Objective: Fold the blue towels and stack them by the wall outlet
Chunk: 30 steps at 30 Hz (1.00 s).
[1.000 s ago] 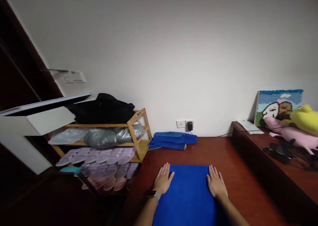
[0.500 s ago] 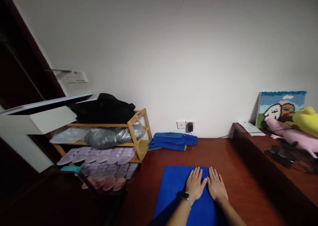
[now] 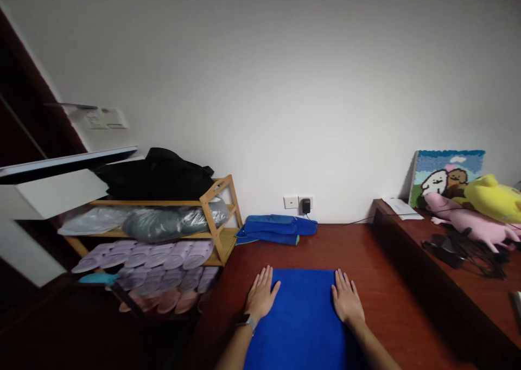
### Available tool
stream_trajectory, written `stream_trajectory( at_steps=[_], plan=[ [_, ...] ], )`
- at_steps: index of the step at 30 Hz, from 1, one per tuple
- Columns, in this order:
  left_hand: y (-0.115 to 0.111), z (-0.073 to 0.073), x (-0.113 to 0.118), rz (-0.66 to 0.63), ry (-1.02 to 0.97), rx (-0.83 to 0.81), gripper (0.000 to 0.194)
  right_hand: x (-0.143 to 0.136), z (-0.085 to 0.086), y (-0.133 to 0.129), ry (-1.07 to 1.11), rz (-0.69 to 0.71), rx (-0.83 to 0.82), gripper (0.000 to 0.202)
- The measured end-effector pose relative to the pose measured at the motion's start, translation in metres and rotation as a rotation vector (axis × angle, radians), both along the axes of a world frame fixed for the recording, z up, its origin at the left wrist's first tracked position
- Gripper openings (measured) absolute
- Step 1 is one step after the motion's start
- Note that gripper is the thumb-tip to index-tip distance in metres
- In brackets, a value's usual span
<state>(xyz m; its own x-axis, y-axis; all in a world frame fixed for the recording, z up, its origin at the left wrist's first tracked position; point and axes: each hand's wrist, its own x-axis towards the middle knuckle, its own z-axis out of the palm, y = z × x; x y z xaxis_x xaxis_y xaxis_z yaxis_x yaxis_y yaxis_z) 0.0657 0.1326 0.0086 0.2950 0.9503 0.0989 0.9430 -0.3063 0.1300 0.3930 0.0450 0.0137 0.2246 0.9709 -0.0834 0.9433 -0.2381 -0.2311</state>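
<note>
A blue cloth (image 3: 303,316) lies flat on the reddish-brown table (image 3: 337,250), its lower part running out of view. My left hand (image 3: 261,295), with a watch on the wrist, rests palm down at the cloth's upper left edge, fingers stretched and thumb towards the cloth. At the upper right corner, my right hand (image 3: 348,298) lies flat with its fingers extended, partly over the edge. Neither hand grips anything. Folded blue cloths (image 3: 271,229) with green edging sit at the back of the table by the wall.
A wooden rack (image 3: 222,245) at left holds slippers (image 3: 175,254), wrapped items and a black bag (image 3: 158,177). A plugged adapter (image 3: 306,205) trails a cable rightward. The raised right surface bears a pink plush (image 3: 464,221), yellow plush (image 3: 494,196), picture (image 3: 448,177) and cables.
My left hand has slid left across the cloth to its left edge, away from my right hand, which stays near the upper right corner. The camera view has turned slightly right.
</note>
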Motion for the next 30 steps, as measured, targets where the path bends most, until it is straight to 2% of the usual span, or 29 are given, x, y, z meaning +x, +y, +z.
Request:
stream_trajectory(
  at_steps=[4, 7, 10, 13, 15, 17, 18, 20, 24, 27, 30],
  plan=[
    [-0.001, 0.007, 0.003, 0.001, 0.010, -0.014, 0.076, -0.001, 0.001, -0.001, -0.017, 0.000, -0.005, 0.069],
    [-0.007, 0.016, 0.016, -0.011, -0.030, 0.097, 0.071, 0.000, 0.002, -0.001, -0.012, 0.001, 0.006, 0.070],
    [-0.027, 0.020, 0.055, -0.161, -0.095, 0.177, 0.065, 0.000, 0.001, 0.000, -0.004, 0.004, 0.010, 0.070],
    [-0.054, 0.015, 0.108, -0.380, -0.133, 0.135, 0.063, 0.002, -0.003, 0.000, -0.008, 0.008, 0.015, 0.070],
    [-0.068, 0.009, 0.135, -0.421, -0.147, 0.081, 0.064, 0.003, -0.006, 0.000, -0.013, 0.012, 0.023, 0.070],
    [-0.073, 0.005, 0.144, -0.403, -0.146, 0.036, 0.065, 0.003, -0.008, 0.001, -0.014, 0.018, 0.030, 0.070],
    [-0.072, 0.003, 0.141, -0.387, -0.137, 0.021, 0.065, 0.003, -0.009, 0.001, -0.013, 0.019, 0.033, 0.070],
    [-0.066, 0.003, 0.119, -0.331, -0.107, 0.005, 0.066, 0.003, -0.009, 0.001, -0.011, 0.018, 0.031, 0.070],
    [-0.055, 0.000, 0.042, -0.117, -0.041, 0.000, 0.070, 0.003, -0.007, 0.000, -0.008, 0.007, 0.032, 0.070],
    [-0.059, -0.011, -0.008, -0.010, -0.036, 0.043, 0.072, 0.002, -0.007, -0.001, -0.021, 0.006, 0.029, 0.070],
    [-0.068, -0.020, -0.027, 0.012, -0.049, 0.102, 0.072, 0.001, -0.004, 0.000, -0.037, 0.000, 0.009, 0.069]
  ],
)
